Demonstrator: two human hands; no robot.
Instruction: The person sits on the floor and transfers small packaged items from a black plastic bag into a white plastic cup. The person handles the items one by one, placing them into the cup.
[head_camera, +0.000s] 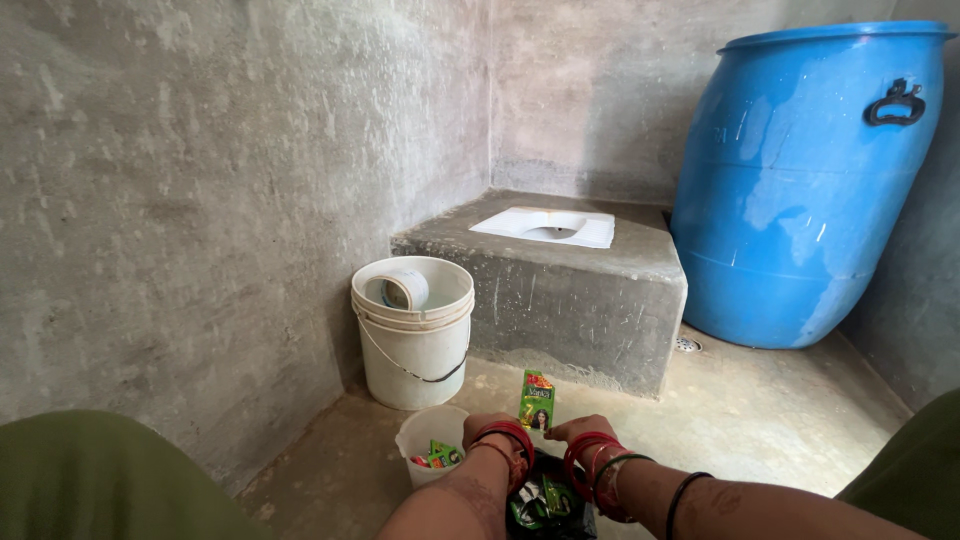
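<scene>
A: What are the 2 hands doing?
B: Left hand (492, 428) and right hand (580, 430) pinch a green sachet (537, 400) upright, fingers grasping its lower edge, above a black bag (545, 500), beside a small tub (430, 440).

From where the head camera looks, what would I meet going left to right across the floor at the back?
White bucket with a mug floating inside, then the raised concrete platform holding the white squat toilet pan, then the floor drain, then the big blue barrel.
</scene>
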